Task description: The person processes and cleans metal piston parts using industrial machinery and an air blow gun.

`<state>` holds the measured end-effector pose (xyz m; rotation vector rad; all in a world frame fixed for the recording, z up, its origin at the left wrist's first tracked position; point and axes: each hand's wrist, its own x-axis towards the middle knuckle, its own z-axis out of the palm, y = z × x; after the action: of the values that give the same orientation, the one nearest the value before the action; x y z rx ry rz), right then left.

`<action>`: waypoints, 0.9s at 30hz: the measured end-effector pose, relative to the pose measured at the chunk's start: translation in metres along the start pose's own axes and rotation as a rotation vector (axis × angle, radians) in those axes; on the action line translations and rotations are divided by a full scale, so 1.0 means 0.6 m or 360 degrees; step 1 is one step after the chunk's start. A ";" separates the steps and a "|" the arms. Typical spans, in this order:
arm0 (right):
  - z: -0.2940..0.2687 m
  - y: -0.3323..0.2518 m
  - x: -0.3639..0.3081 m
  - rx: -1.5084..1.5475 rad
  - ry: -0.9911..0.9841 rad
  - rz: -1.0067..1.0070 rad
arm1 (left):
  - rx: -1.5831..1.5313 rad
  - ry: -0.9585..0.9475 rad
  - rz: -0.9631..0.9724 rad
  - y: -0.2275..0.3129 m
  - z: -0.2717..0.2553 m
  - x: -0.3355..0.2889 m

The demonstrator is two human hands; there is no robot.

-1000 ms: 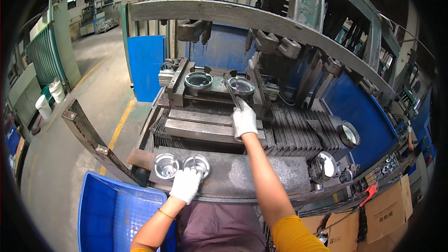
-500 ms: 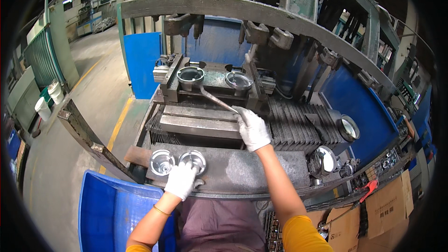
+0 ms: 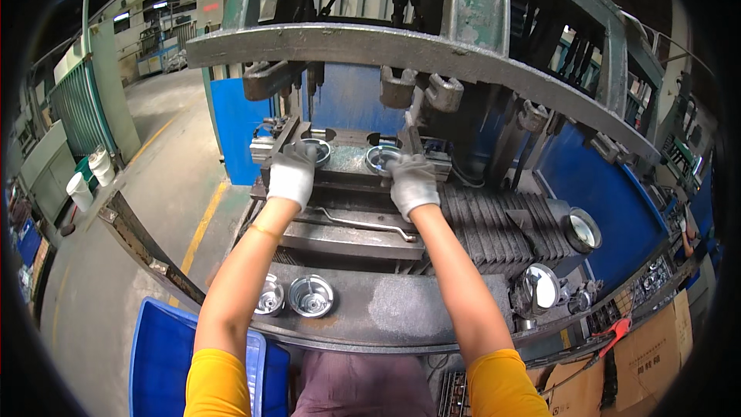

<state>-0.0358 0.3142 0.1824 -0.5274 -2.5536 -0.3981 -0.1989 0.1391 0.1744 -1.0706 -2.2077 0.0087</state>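
Handling the two cups in the fixture [image 3: 347, 159] looks like the step in hand, one cup per hand. Left cup [image 3: 320, 153] and right cup [image 3: 379, 158] sit side by side there, below the clamps [image 3: 397, 86]. Left hand [image 3: 292, 175], gloved, is at the near-left side of the left cup; its fingertips are partly hidden, so can't tell if the fingers grasp the rim or just rest on it. Right hand [image 3: 414, 181], also gloved, is at the right cup's right side, fingers bent over the edge; firm grip or light touch, can't tell either. Rod [image 3: 367, 225] lies unheld on the block [image 3: 347, 244] in front of the fixture, bent ends and all. Two more cups [image 3: 312, 296] stand side by side on the worktop [image 3: 455, 310], the left one partly behind the left forearm. Blue bin [image 3: 157, 344] is at lower left. Next move probably calls for a sure hold on both rims, cups kept level and hands clear of the fixture's side walls. Whether the cups are loose or locked doesn't show.
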 end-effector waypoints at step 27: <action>0.175 0.219 -0.518 0.2555 -0.0688 0.2018 | -0.2387 -0.1242 -0.1236 0.343 0.109 -0.275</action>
<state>0.2270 0.3788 -0.0447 -1.2822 -1.4557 2.0394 -0.0219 0.1782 -0.0280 -0.7351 -3.1191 -2.1372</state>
